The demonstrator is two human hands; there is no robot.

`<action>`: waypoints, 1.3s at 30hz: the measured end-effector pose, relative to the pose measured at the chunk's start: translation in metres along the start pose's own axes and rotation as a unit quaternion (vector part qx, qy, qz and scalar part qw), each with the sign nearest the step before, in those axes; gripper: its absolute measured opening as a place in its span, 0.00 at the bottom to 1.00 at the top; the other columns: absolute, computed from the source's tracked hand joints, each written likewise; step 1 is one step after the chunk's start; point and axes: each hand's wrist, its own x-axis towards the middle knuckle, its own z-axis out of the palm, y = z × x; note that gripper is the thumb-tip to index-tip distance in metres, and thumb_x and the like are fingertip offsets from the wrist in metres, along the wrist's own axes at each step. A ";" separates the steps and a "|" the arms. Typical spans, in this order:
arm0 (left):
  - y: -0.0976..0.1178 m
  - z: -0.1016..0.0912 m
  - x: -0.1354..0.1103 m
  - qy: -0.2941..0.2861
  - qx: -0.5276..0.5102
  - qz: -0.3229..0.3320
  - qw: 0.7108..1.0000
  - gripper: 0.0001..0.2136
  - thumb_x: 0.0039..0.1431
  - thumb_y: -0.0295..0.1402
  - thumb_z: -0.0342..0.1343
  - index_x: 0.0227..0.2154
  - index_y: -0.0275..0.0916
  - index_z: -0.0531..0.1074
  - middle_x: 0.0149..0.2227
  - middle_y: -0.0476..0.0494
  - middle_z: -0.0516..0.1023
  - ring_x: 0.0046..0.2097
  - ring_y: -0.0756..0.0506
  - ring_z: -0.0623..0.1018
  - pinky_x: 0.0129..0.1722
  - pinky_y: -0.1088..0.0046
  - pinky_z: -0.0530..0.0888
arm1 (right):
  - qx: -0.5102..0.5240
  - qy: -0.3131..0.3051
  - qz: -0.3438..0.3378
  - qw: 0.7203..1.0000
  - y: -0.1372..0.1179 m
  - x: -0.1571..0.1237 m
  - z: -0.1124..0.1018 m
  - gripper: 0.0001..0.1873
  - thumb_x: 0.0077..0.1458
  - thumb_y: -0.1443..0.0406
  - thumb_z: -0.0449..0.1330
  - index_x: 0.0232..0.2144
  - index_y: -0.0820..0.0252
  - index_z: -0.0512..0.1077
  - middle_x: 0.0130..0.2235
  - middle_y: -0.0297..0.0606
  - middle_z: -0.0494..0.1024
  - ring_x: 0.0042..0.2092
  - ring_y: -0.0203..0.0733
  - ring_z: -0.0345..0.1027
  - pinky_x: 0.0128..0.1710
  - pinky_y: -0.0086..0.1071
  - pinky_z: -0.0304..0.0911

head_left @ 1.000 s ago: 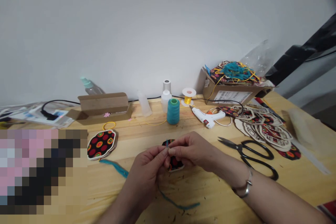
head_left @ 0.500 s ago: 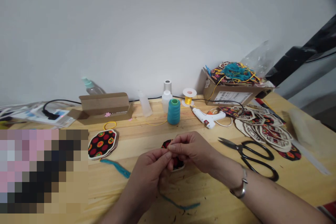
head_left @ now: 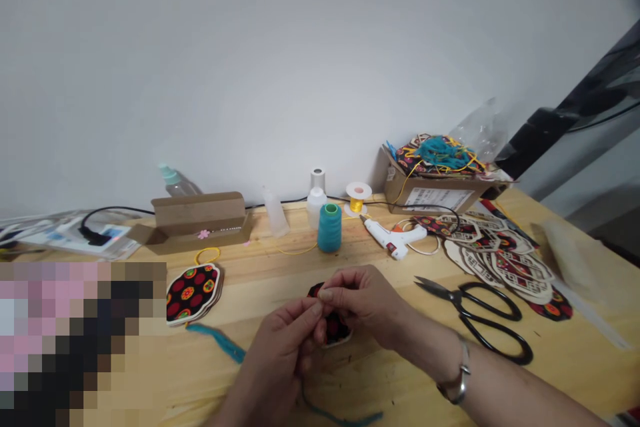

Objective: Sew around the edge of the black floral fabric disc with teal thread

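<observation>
My left hand (head_left: 293, 337) and my right hand (head_left: 364, 303) meet fingertip to fingertip in front of me, both pinched closed. What lies between the fingers is too small and covered to make out. Directly beneath them, partly hidden, is a dark patterned ornament piece (head_left: 339, 332) with a pale edge. A teal thread strand (head_left: 345, 419) trails over the table from under my left hand. To the left lies a stack of floral ornament pieces (head_left: 193, 293) with a yellow cord loop (head_left: 207, 255) and a teal tassel (head_left: 220, 341).
Behind my hands stand a teal thread cone (head_left: 329, 229), a white bottle (head_left: 316, 207) and a yellow cord spool (head_left: 358, 199). A glue gun (head_left: 393, 236), black-handled scissors (head_left: 460, 297), loose ornament pieces (head_left: 520, 267) and a filled cardboard box (head_left: 435, 195) are right. An open box (head_left: 200, 213) sits left.
The view has tilted up slightly, so the table's things appear lower. Both hands keep pinching together, with only small finger shifts.
</observation>
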 end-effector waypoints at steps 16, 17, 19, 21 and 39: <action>-0.003 0.003 -0.006 0.060 0.010 0.031 0.998 0.11 0.39 0.37 0.65 0.20 0.33 0.75 0.12 0.54 0.62 0.17 0.58 0.55 0.16 0.84 0.49 | 0.049 -0.021 -0.110 0.993 -0.095 0.012 -0.021 0.10 0.44 0.64 0.64 0.22 0.68 0.71 0.25 0.38 0.75 0.17 0.22 0.56 0.12 0.17 0.45; -0.003 0.004 -0.007 0.060 0.008 0.036 0.998 0.10 0.40 0.37 0.64 0.20 0.33 0.75 0.13 0.55 0.62 0.17 0.58 0.55 0.16 0.84 0.49 | 0.039 -0.027 -0.109 0.993 -0.099 0.012 -0.019 0.10 0.45 0.64 0.64 0.22 0.68 0.71 0.25 0.39 0.76 0.17 0.23 0.57 0.12 0.17 0.46; -0.003 0.004 -0.008 0.058 -0.002 0.044 0.997 0.10 0.40 0.36 0.64 0.20 0.34 0.75 0.13 0.55 0.62 0.17 0.58 0.55 0.16 0.84 0.49 | 0.023 -0.034 -0.110 0.993 -0.106 0.013 -0.015 0.09 0.46 0.64 0.63 0.24 0.68 0.72 0.27 0.41 0.77 0.18 0.24 0.59 0.12 0.17 0.48; -0.003 0.002 -0.008 0.056 -0.017 0.047 0.997 0.09 0.40 0.36 0.65 0.21 0.34 0.75 0.13 0.54 0.63 0.18 0.58 0.56 0.17 0.85 0.50 | 0.015 -0.027 -0.107 0.994 -0.113 0.014 -0.011 0.09 0.49 0.65 0.61 0.27 0.69 0.73 0.29 0.43 0.77 0.19 0.25 0.61 0.12 0.17 0.50; -0.006 -0.002 -0.004 0.054 -0.050 0.017 0.997 0.10 0.40 0.36 0.64 0.20 0.34 0.74 0.13 0.55 0.62 0.15 0.59 0.52 0.14 0.83 0.46 | -0.376 0.146 -0.222 0.888 -0.156 0.002 -0.027 0.12 0.56 0.61 0.52 0.32 0.66 0.69 0.33 0.42 0.75 0.23 0.30 0.63 0.19 0.24 0.50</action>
